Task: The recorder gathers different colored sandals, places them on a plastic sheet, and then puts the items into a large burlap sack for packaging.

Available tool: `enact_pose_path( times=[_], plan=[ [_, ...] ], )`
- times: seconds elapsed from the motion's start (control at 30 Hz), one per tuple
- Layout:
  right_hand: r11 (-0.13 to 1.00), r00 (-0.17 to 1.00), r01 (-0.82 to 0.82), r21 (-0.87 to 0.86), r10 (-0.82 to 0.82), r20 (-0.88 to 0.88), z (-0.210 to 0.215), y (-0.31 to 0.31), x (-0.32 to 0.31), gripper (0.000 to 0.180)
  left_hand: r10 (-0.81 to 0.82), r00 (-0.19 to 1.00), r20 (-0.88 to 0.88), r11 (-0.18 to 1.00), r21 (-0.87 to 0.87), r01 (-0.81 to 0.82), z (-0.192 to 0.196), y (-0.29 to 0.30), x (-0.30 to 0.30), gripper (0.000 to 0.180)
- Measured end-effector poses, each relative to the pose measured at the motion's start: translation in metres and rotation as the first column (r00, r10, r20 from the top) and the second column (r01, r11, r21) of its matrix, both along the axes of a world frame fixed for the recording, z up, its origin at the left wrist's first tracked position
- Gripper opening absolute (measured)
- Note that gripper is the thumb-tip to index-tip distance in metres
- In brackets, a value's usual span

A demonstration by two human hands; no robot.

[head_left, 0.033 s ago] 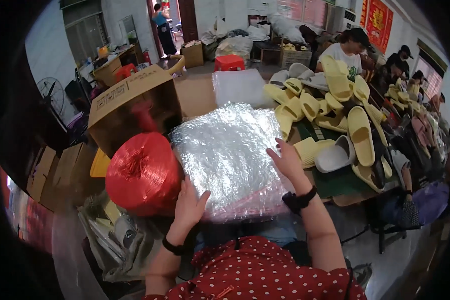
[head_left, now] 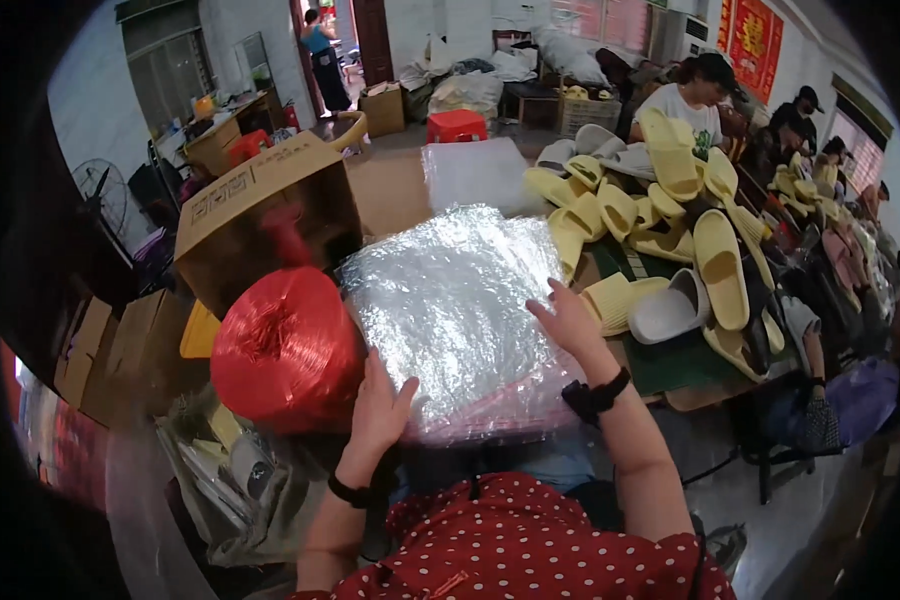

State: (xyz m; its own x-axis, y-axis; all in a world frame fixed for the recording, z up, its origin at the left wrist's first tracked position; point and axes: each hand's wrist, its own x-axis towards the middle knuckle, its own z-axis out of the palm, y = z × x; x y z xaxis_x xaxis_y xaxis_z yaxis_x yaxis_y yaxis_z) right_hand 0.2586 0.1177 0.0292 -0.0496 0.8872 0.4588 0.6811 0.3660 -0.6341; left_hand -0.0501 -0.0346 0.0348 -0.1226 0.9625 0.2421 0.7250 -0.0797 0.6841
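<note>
A stack of clear, shiny plastic bags [head_left: 460,310] lies flat on the table in front of me, with a pink tint along its near edge. My left hand [head_left: 378,402] rests at the stack's near left corner, fingers stretched and thumb apart. At the right edge of the stack is my right hand [head_left: 568,322], its fingers spread over the plastic. Neither hand grips anything. Close beside my left hand sits a big roll of red plastic twine [head_left: 285,350]. Yellow slippers [head_left: 722,268] are heaped to the right, and a grey slipper [head_left: 670,308] lies near my right hand.
An open cardboard box [head_left: 260,195] stands behind the twine roll. Beyond the bags lies a whitish plastic stack [head_left: 475,175]. At lower left is a sack [head_left: 235,500] with slippers inside. A person in white [head_left: 685,105] sits past the heap; others are farther right. A red stool [head_left: 457,126] stands behind.
</note>
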Motion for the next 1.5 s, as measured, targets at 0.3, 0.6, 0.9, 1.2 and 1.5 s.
enact_pose_path(
  times=[0.3,0.6,0.9,1.2,1.5],
  plan=[
    [0.986,0.974,-0.083,-0.147,0.049,-0.222,-0.021,-0.035,0.023,0.060,-0.008,0.999,-0.031,0.996,0.089,0.011,-0.016,0.028,-0.002,0.072],
    [0.985,0.993,0.118,-0.128,-0.114,0.038,0.015,-0.041,0.031,0.061,0.077,0.894,-0.442,0.987,0.158,-0.007,0.014,0.024,0.029,0.065],
    [0.548,0.607,0.754,0.361,-0.792,-0.066,0.018,-0.056,0.185,0.060,-0.300,0.875,-0.379,0.929,0.091,0.358,0.014,0.028,0.051,0.062],
    [0.499,0.432,0.854,0.147,-0.838,0.334,0.057,-0.001,0.293,0.040,-0.282,0.889,-0.362,0.945,0.057,0.323,-0.028,0.033,0.046,0.062],
    [0.720,0.835,0.531,0.447,-0.535,-0.131,0.112,-0.012,0.233,0.027,-0.248,0.899,-0.361,0.949,0.099,0.301,-0.029,0.027,0.046,0.061]
  ],
)
